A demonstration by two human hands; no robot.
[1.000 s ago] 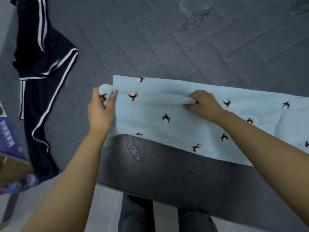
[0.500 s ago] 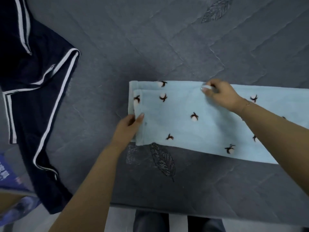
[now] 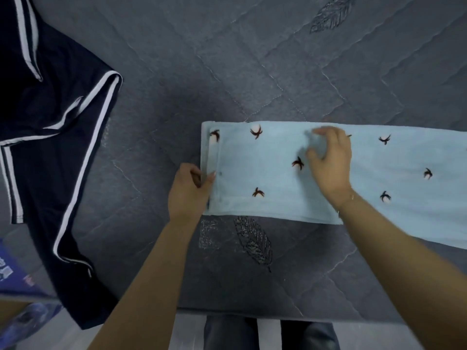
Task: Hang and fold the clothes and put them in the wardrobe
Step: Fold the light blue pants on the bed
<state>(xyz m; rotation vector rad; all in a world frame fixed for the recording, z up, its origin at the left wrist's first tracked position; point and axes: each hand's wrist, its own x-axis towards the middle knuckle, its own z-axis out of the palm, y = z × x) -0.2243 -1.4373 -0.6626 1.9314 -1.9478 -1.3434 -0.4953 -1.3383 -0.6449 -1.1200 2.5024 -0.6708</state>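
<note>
Two hands are on the light blue cloth (image 3: 278, 178) now, and compared to half a second back the right one has come off the far edge toward the middle, while the left has slid up to the short end. Closest to the camera you can see jeans-clad legs (image 3: 270, 334) at the bed's edge, then the grey quilted bedspread (image 3: 227, 72) with its stitched leaf pattern. Left hand (image 3: 189, 193) pinches the folded short end of the cloth between thumb and curled fingers, forearm coming straight up from below. Right hand (image 3: 331, 162) hovers over or rests on the cloth's middle, fingers spread and bent downward, a bit blurred, so can't say if it's actually gripping any fabric. Cloth lies flat in a long folded strip running off to the right. Farther left, a dark navy garment with white stripes (image 3: 50, 122) sprawls on the bed.
</note>
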